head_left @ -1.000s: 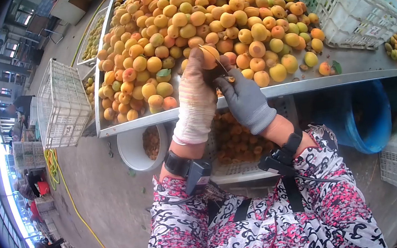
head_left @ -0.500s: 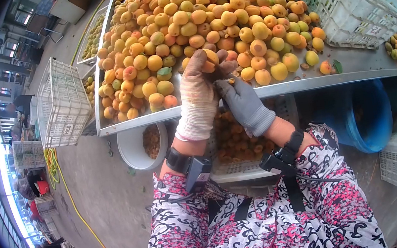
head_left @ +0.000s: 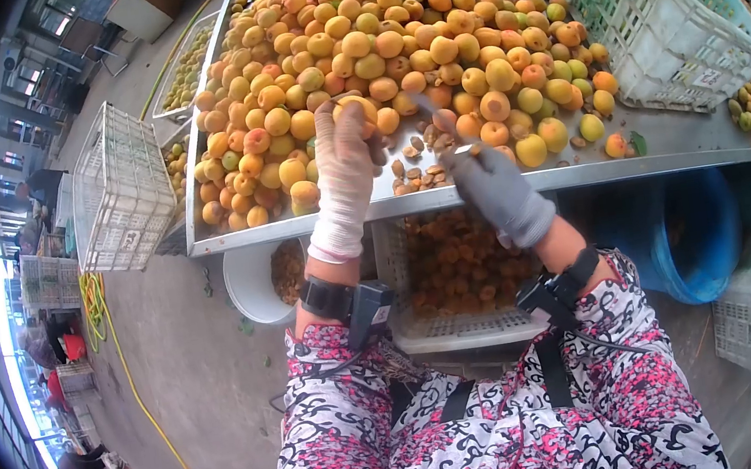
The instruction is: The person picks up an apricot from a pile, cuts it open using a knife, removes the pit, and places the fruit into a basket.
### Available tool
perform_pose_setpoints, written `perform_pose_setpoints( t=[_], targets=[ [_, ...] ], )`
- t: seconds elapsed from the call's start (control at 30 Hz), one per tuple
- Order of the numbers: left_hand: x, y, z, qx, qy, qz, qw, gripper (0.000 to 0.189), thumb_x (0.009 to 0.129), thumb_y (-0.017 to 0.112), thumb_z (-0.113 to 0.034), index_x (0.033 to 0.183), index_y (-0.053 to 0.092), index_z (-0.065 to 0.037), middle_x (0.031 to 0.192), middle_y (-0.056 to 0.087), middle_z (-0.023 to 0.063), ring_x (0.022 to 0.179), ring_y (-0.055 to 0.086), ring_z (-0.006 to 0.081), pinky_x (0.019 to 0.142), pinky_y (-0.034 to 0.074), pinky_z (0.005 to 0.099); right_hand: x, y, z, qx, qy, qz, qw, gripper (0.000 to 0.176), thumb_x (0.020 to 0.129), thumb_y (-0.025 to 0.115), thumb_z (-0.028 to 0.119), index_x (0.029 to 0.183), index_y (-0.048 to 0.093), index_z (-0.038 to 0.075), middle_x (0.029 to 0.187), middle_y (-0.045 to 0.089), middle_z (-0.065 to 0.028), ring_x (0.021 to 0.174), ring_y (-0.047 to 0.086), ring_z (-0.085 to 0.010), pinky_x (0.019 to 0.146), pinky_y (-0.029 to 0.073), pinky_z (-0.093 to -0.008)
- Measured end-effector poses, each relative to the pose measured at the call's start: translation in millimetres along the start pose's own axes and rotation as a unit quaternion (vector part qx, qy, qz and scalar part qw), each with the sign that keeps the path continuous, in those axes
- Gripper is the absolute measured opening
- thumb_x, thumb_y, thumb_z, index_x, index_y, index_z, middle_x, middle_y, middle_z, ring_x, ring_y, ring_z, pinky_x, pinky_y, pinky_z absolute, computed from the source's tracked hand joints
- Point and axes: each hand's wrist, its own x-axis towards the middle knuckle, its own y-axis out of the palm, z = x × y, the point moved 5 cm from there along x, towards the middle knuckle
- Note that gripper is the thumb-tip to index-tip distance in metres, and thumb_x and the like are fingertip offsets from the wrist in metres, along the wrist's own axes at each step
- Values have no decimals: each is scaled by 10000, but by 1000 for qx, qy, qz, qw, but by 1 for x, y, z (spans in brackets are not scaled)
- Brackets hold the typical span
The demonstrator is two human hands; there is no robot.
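Note:
My left hand (head_left: 345,158), in a whitish glove with a stained palm, is closed on a yellow-orange apricot (head_left: 364,111) over the front of the heap. To its right, my right hand (head_left: 494,186), in a grey glove, grips a small knife (head_left: 441,117) whose thin blade is blurred and points up and left. Between the hands, several brown pits (head_left: 420,174) lie on the metal table (head_left: 317,219). A large heap of apricots (head_left: 388,43) spreads behind both hands.
Beneath the table edge sit a crate (head_left: 463,325) of apricot pieces, a white bucket (head_left: 255,288) and a blue barrel (head_left: 698,235). White crates stand at left (head_left: 121,187) and on the table's right (head_left: 672,34). A yellow hose (head_left: 146,398) crosses the floor; people are far left.
My hands have moved apart, left hand leftward with an apricot, right hand rightward and slightly down. The knife blade and the pits between them now show.

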Motion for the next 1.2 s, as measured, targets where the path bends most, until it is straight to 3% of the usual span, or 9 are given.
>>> perform_pose_setpoints(
  t=[0.13,0.2,0.37,0.47,0.53,0.77,0.83,1.0,1.2],
  targets=[
    [-36,51,-21,444,191,71,872,357,821,591,-166,1152,515,-56,858,654,138,783,650,253,724,510,337,8,-18,-10,287,162,26,944,402,906,556,431,905,585,31,643,504,17,518,438,-41,435,322,-199],
    [-46,69,-20,501,259,145,813,411,787,633,-185,1157,510,-54,855,654,155,792,654,293,720,507,344,16,-14,15,89,-211,-37,973,394,901,563,430,942,576,38,656,506,25,499,430,-48,431,340,-213],
    [-43,75,-15,485,317,134,804,463,779,658,-328,1132,504,-72,708,628,152,667,615,365,623,481,447,12,-3,7,299,136,27,944,362,891,588,383,990,585,35,725,560,8,601,512,-64,502,406,-206],
    [-46,80,-8,469,363,111,798,444,811,630,-336,1138,503,-63,679,621,137,639,611,365,627,481,449,5,-5,31,-103,-329,-111,932,318,891,587,332,998,586,32,767,584,0,665,549,-74,579,450,-218],
    [-46,80,-1,449,332,64,827,405,846,594,-324,1137,506,-56,635,608,117,599,609,348,625,482,425,14,0,-3,338,-10,-78,938,282,883,599,283,994,590,24,811,599,-9,728,566,-86,646,469,-229],
    [-33,75,9,380,283,38,880,398,907,522,-399,1104,541,-53,815,631,124,667,619,243,541,466,311,4,-8,3,181,0,-207,961,293,855,649,251,995,585,3,846,620,-25,751,558,-72,656,462,-220],
    [-30,64,23,-20,-112,44,993,483,924,458,-488,1100,552,-48,935,624,93,719,610,177,509,438,255,8,-14,7,119,-55,-173,976,303,863,641,270,1009,582,11,832,621,-25,674,555,-67,591,453,-201],
    [-12,41,28,-228,-157,51,960,570,919,439,-506,1172,510,-1,682,509,39,571,450,138,471,338,205,-2,-15,29,333,105,11,937,305,859,637,301,1020,606,44,833,628,-31,545,541,-69,440,380,-163],
    [-14,27,30,-258,-182,120,941,557,864,557,-457,1172,503,4,842,544,59,694,490,142,559,400,261,-2,-10,27,-52,106,200,973,353,817,683,286,1050,670,21,929,659,-48,913,580,-93,818,447,-247]
  ],
)
